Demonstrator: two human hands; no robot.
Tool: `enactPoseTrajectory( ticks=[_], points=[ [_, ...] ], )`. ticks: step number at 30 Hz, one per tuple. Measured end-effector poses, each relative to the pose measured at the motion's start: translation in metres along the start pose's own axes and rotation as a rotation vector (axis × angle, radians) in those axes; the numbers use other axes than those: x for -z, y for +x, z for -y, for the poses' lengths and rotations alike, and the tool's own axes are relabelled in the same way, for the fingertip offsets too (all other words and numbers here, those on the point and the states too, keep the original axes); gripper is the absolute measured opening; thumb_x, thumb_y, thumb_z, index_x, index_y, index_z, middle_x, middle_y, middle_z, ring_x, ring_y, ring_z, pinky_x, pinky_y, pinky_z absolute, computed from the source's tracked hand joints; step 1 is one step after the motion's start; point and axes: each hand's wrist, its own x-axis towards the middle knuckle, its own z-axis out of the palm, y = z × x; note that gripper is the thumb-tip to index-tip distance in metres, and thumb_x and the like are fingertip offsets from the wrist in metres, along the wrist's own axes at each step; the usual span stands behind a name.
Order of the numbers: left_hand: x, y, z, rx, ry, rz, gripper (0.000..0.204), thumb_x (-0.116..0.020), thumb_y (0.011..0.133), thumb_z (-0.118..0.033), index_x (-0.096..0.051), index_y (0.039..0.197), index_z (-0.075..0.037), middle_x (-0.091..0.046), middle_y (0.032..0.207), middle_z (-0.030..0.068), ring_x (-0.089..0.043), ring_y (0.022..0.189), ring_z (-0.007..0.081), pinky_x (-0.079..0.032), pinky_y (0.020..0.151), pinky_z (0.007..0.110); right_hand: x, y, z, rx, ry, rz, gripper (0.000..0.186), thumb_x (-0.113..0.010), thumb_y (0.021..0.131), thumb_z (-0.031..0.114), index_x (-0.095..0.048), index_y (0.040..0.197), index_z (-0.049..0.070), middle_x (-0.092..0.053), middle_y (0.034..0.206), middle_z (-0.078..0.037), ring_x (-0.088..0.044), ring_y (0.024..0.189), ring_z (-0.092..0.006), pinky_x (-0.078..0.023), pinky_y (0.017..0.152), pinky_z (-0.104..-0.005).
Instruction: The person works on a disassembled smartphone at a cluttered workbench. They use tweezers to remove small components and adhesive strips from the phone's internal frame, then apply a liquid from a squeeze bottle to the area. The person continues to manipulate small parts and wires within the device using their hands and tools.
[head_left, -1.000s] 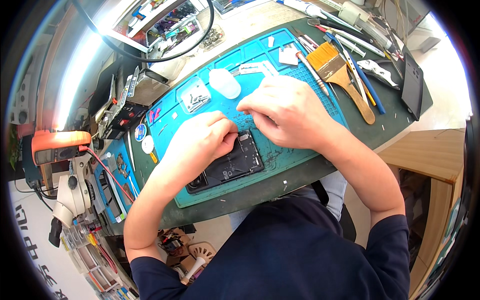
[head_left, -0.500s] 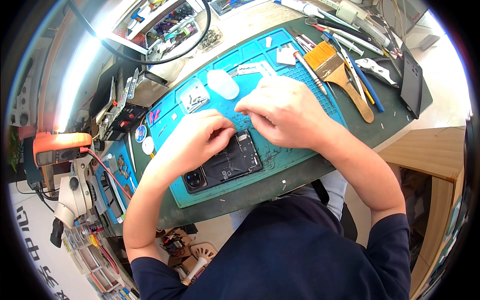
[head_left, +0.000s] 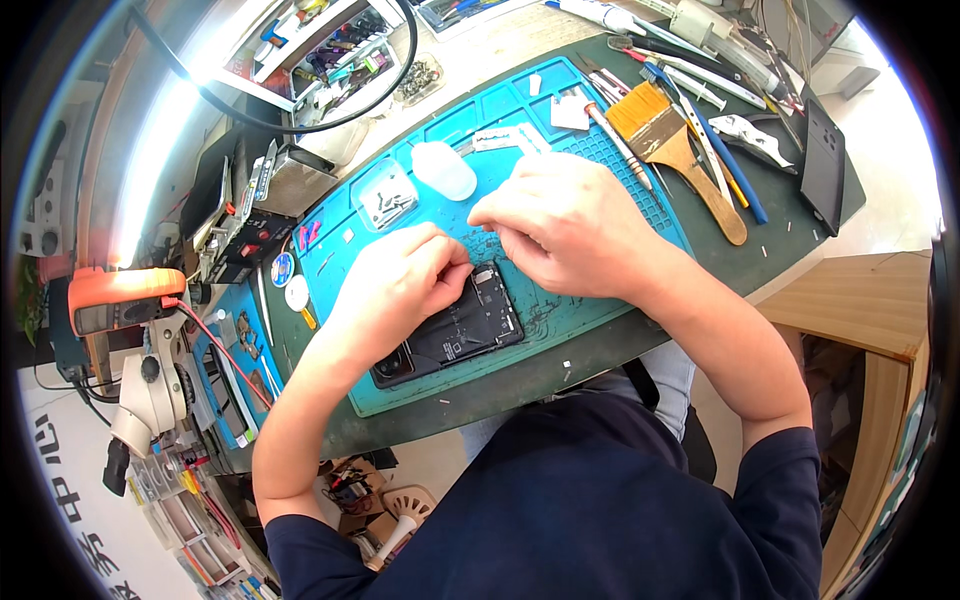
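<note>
Left hand (head_left: 398, 280), fingers (head_left: 453, 256) bent against the thumb (head_left: 449, 288); right hand (head_left: 572, 222) to their right, curled, its fingertips (head_left: 482, 213) perhaps partly hidden.

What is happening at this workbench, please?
A person works barehanded at an opened, black, rectangular device, which lies on a blue rectangular mat. The left hand, fingers pinched, partly hides the device; the curled right hand is close by. Whether either holds anything is hidden. Beyond them are a whitish rounded plastic bottle and a clear square tray of small parts.
</note>
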Motion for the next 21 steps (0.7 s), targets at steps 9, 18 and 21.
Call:
enactPoseTrajectory(
  ticks=[9, 18, 21],
  points=[
    [-0.0094, -0.0034, -0.0033, -0.017, 0.072, -0.118, 0.015, -0.080, 0.084, -0.005, -0.067, 0.090, -0.005, -0.063, 0.083, 0.0094, -0.067, 0.076, 0.0300, -0.055, 0.068, 0.040, -0.0001, -0.0004, -0.0008, 0.003, 0.003, -0.014, 0.017, -0.075, 0.081, 0.004, -0.077, 0.097, 0.009, -0.072, 0.085, -0.005, -0.069, 0.082, -0.0253, -0.057, 0.075, -0.0387],
    [-0.0083, -0.0061, 0.0024, 0.205, -0.138, -0.123, 0.012, -0.080, 0.091, -0.006, -0.070, 0.096, -0.002, -0.067, 0.083, 0.0089, -0.068, 0.073, 0.0226, -0.056, 0.066, 0.034, -0.0003, 0.0000, -0.0007, 0.005, -0.011, -0.018, 0.016, -0.075, 0.081, 0.004, -0.077, 0.096, 0.009, -0.072, 0.084, -0.005, -0.069, 0.083, -0.0248, -0.057, 0.074, -0.0386],
    [-0.0078, -0.0073, 0.0031, 0.333, -0.223, -0.140, 0.010, -0.079, 0.093, -0.004, -0.071, 0.097, -0.001, -0.070, 0.084, 0.0054, -0.067, 0.071, 0.0137, -0.056, 0.066, 0.029, -0.0007, 0.0002, -0.0007, 0.003, -0.009, -0.014, 0.016, -0.075, 0.081, 0.004, -0.077, 0.096, 0.009, -0.072, 0.084, -0.004, -0.069, 0.082, -0.0246, -0.057, 0.074, -0.0385]
  ],
)
